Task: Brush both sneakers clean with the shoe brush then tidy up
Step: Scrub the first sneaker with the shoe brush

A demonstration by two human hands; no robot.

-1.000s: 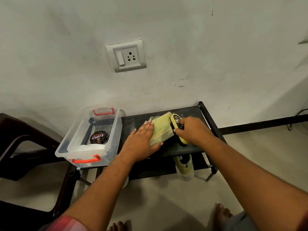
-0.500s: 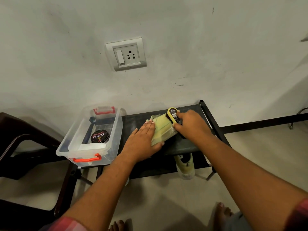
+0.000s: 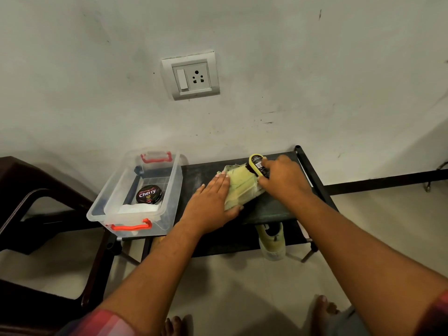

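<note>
Scuffed white wall point(image 3: 266, 44); socket plate point(image 3: 190, 77); pale floor point(image 3: 242, 287); dark chair point(image 3: 36, 214).

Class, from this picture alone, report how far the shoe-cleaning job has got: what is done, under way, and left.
Done: nothing certain. Under way: the right hand grips the brush on the top sneaker, the left hand steadying it. Left: the lower sneaker, whose state is unclear, then tidying into the clear box.

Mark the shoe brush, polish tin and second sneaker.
shoe brush point(image 3: 257, 162), head view, yellow back near far end.
polish tin point(image 3: 149, 194), head view, middle of lid.
second sneaker point(image 3: 272, 246), head view, pale upper below the shelf.
</note>
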